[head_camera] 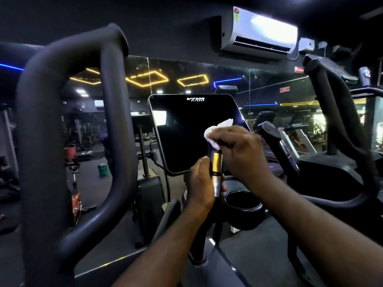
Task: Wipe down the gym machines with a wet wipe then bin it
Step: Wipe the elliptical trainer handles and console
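In the head view, the left hand (201, 181) is gripping the short handle (216, 166) just below the lower right corner of the console screen (182, 131). The right hand (240, 150) is curling over the handle's top and clutching the white wet wipe (215, 131) against it, in front of the screen's right edge.

One head-worn wide-angle camera looks forward and slightly down, close to the exercise machine's dark console (186, 131) (its looped handlebar (41, 125) bulges large at left), with the mirror wall (269, 90) beyond.
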Demonstrator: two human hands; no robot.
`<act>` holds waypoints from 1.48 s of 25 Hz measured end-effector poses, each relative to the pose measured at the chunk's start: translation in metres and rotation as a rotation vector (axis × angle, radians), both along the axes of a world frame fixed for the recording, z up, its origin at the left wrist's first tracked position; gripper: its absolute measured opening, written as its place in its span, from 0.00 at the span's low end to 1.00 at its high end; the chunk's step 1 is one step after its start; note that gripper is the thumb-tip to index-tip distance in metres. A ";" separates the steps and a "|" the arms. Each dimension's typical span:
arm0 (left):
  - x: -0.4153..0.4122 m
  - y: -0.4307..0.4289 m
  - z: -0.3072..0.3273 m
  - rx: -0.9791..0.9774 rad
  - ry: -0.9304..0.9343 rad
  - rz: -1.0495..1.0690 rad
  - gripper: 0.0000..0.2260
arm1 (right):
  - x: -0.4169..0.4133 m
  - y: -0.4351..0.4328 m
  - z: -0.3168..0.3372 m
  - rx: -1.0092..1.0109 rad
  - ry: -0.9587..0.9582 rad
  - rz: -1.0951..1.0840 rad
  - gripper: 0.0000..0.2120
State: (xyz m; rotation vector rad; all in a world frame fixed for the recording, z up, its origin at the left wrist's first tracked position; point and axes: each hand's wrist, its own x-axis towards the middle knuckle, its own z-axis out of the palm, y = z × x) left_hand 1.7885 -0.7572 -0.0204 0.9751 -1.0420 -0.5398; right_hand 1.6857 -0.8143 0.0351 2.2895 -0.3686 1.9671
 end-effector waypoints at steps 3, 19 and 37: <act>-0.002 -0.001 0.000 -0.010 -0.029 0.026 0.17 | -0.014 0.000 -0.020 -0.023 -0.028 -0.079 0.09; 0.023 0.018 -0.064 0.188 -0.262 -0.299 0.34 | 0.012 -0.001 0.003 1.183 -0.529 0.944 0.12; 0.038 0.002 -0.083 0.205 -0.460 -0.263 0.14 | 0.020 -0.040 0.010 1.307 -0.302 1.463 0.44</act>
